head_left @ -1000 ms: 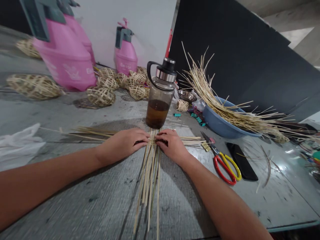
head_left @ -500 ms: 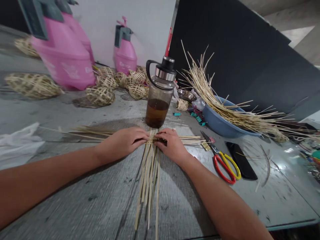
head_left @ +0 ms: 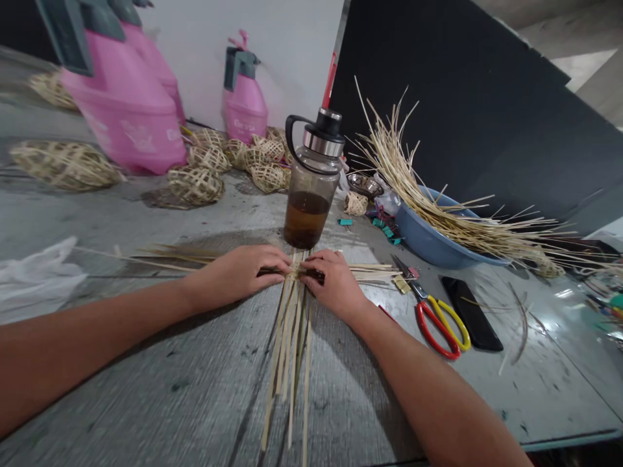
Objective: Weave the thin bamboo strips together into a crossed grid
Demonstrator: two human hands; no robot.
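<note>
Several pale bamboo strips [head_left: 291, 344] lie crossed on the grey table, some running toward me and others out to both sides. My left hand [head_left: 250, 272] grips the left side of the crossing, thumb below and fingers above. On the right side, my right hand [head_left: 333, 280] pinches the strips with curled fingers. Between the fingertips shows a small woven patch [head_left: 295, 268]; the strips under the fingers are hidden. Right behind the crossing stands a bottle [head_left: 306, 211] with brown liquid and a black lid.
Scissors [head_left: 440, 324] with red and yellow handles lie right, beside a black phone [head_left: 471, 313]. A blue basin [head_left: 428, 237] holds a bundle of long strips. Woven balls [head_left: 197, 185] and pink spray bottles [head_left: 124, 104] stand back left. A white cloth [head_left: 39, 279] lies left.
My left hand's fingers and thumb have parted slightly, with the wrist a touch higher. My right hand stays almost where it was at the crossing.
</note>
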